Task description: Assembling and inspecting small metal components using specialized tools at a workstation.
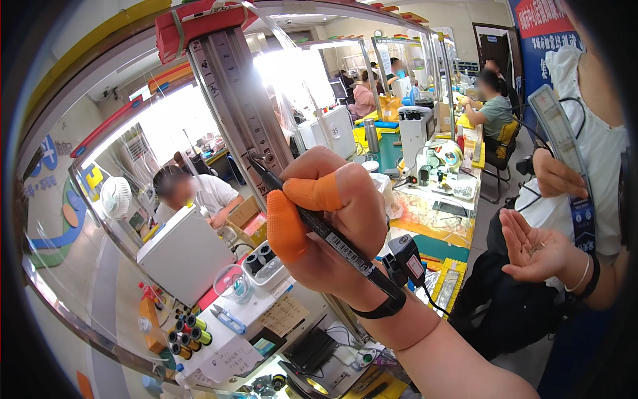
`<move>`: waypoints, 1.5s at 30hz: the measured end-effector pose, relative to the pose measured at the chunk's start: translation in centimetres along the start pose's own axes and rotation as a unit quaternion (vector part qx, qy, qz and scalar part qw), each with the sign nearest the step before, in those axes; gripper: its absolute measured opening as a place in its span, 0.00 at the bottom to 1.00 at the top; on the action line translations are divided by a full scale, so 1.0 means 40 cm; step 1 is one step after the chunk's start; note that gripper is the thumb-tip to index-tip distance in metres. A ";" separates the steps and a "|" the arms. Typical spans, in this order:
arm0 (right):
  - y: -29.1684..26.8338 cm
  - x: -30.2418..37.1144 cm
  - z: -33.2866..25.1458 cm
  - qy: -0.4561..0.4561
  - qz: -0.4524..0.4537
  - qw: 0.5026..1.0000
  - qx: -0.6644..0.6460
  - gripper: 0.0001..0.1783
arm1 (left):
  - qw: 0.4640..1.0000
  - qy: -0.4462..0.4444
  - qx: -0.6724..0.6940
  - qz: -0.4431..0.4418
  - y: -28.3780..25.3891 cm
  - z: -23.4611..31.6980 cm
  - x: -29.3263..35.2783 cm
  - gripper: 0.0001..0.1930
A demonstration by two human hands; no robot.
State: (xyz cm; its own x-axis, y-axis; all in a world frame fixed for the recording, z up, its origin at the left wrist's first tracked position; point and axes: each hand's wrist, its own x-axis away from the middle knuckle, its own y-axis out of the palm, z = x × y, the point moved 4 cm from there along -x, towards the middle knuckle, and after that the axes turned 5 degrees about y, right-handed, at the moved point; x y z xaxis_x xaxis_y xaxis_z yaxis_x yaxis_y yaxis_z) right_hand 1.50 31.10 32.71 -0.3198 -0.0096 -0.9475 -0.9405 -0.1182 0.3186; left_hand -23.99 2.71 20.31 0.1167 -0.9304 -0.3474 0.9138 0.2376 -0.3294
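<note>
right hand (325, 226) grip clamped mid-barrel on a black pen (319, 226): light, stiff, smooth; orange finger covers (292, 219) add friction.

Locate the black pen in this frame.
In the head view, centre frame, the black pen is gripped in the right hand, its tip up against the metal post, the orange finger cots wrapped around it.

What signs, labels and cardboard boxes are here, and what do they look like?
Blue wall banner with a red top panel: top right, tall.
White barcode label: on the black pen in the right hand.
Brown cardboard box: behind the pen, beside a seated person.
White paper sheet: bench, bottom left.
</note>
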 end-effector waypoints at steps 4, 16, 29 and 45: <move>-0.001 -0.004 -0.004 -0.008 -0.019 1.000 0.022 0.15 | 1.000 -0.007 0.001 0.004 0.000 -0.004 0.005 0.25; -0.006 -0.007 0.000 -0.001 -0.017 1.000 0.025 0.14 | 1.000 -0.003 -0.009 -0.014 -0.001 -0.005 -0.003 0.26; -0.001 -0.003 -0.016 0.001 -0.029 0.998 0.053 0.15 | 1.000 -0.004 -0.012 -0.006 0.005 0.006 0.010 0.25; -0.083 0.249 -0.260 0.413 -0.205 0.810 -0.362 0.08 | 0.993 0.019 -0.110 0.030 0.139 0.006 0.002 0.13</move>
State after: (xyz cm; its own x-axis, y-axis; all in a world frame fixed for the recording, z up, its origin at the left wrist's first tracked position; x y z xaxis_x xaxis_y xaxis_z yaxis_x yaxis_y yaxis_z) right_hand 2.62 21.07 21.92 0.4705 -0.4484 -0.7600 -0.5389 -0.8280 0.1548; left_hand -18.81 3.89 18.67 0.1491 -0.9029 -0.4032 0.7982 0.3506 -0.4898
